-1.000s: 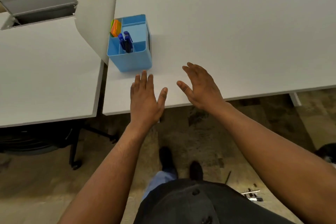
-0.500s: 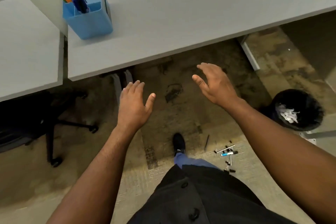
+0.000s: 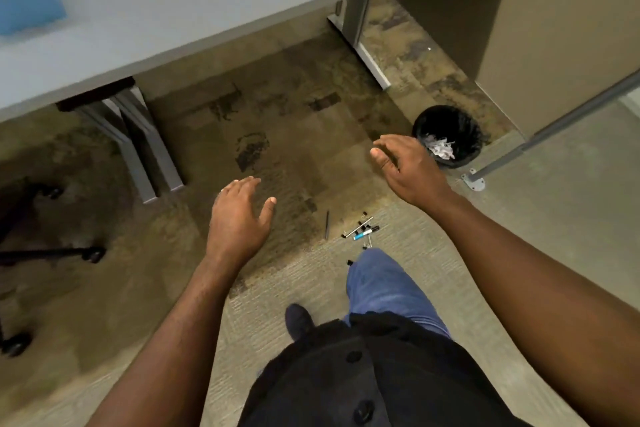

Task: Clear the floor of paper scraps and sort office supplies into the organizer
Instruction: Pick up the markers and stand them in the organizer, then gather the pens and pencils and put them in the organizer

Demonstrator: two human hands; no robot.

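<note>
- Hands: my left hand (image 3: 239, 218) and right hand (image 3: 403, 163) hang empty, fingers relaxed, apart
- pens and clips (image 3: 360, 232) lie on carpet (image 3: 277, 135) near my foot
- bin (image 3: 448, 135) holds paper scraps (image 3: 440, 148)

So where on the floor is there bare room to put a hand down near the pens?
Bare carpet lies between the desk legs and the bin. It is crowded at the pens and clips by the knee.
</note>
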